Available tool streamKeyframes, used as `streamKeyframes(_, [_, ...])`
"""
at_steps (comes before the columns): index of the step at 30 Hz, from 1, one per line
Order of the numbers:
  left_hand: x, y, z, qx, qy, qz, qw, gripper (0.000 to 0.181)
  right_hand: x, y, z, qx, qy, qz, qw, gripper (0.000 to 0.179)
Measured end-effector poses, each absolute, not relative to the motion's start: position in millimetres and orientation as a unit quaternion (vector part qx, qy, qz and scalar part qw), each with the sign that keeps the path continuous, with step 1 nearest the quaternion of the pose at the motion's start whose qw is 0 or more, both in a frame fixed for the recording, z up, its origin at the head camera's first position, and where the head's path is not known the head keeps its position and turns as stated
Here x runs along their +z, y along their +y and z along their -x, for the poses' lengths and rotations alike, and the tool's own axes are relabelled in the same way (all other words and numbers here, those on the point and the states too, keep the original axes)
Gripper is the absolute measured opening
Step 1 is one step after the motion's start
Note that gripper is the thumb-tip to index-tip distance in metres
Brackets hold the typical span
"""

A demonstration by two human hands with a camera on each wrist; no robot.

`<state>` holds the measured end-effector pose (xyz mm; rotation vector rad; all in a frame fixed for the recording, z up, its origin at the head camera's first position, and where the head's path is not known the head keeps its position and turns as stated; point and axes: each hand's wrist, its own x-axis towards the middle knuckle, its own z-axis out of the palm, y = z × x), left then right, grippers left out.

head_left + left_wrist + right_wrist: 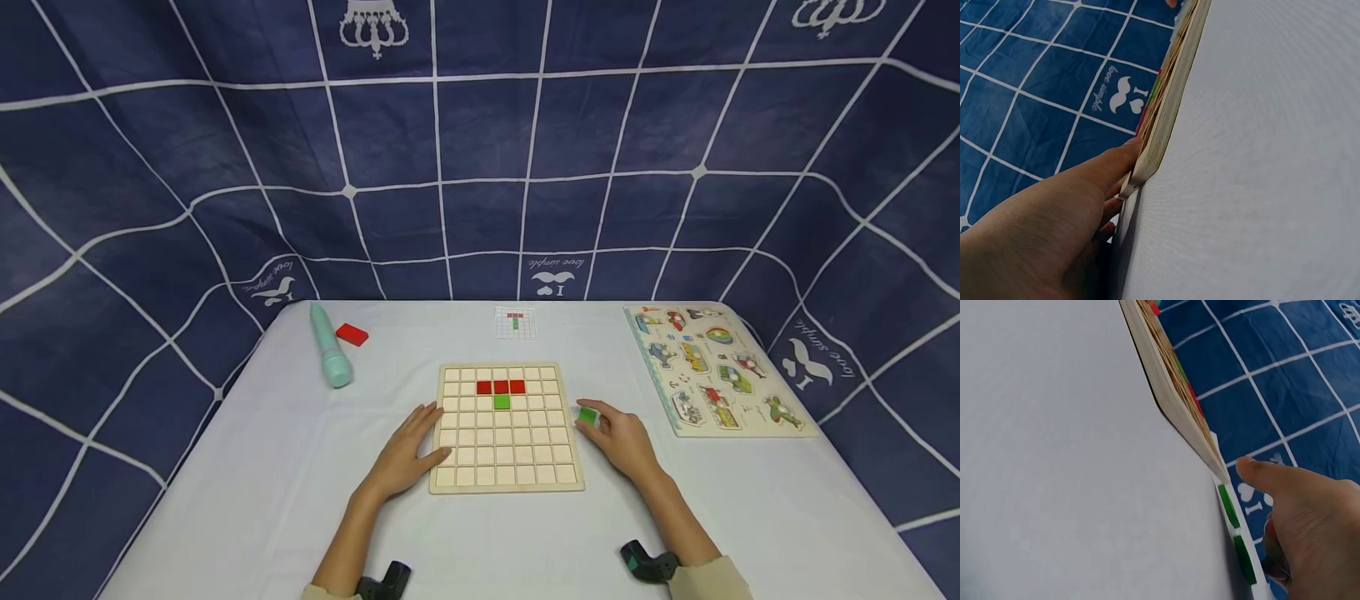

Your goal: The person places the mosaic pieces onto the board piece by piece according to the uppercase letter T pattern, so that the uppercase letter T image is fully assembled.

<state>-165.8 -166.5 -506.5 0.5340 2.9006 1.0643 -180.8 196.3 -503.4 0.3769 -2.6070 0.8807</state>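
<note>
A square wooden grid board point(506, 492) lies on the table with three red tiles point(501, 387) in a row and one green tile point(502, 402) below the middle one. My left hand point(402, 450) rests at the board's left side, its thumb on the rim near the front corner in the left wrist view. Beside the board's right edge, my right hand point(621, 440) bends its thumb and index finger around loose green tiles point(587, 415). The right wrist view shows two green tiles point(1245, 559) low against the cloth, with the thumb raised above them.
Behind the board lies a small printed grid card point(516, 323) with a red and green T. A turquoise tube point(330, 346) and a red piece point(352, 334) lie at the back left. A picture puzzle board point(716, 371) lies on the right. Dark checked cloth point(480, 167) hangs behind.
</note>
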Motion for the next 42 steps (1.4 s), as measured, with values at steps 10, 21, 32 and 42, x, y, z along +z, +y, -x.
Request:
streamKeyframes(10, [-502.5, -164.9, 166.4, 0.342, 0.923, -0.174, 0.004, 0.068, -501.8, 210.9, 178.6, 0.297, -0.928, -0.119, 0.189, 0.033])
streamKeyframes(21, [-504.1, -164.4, 167.0, 0.347, 0.922, -0.171, 0.004, 0.068, -501.5, 209.9, 177.5, 0.257, -0.954, -0.067, 0.139, 0.035])
streamKeyframes(32, [-503.9, -163.2, 165.6, 0.344, 0.924, -0.169, 0.012, 0.068, -501.8, 205.9, 176.5, 0.271, -0.943, -0.090, 0.169, 0.031])
streamKeyframes(42, [-505.6, -165.9, 165.8, 0.344, 0.924, -0.168, 0.010, 0.067, -501.1, 155.5, 177.6, 0.300, -0.924, -0.185, 0.146, 0.032])
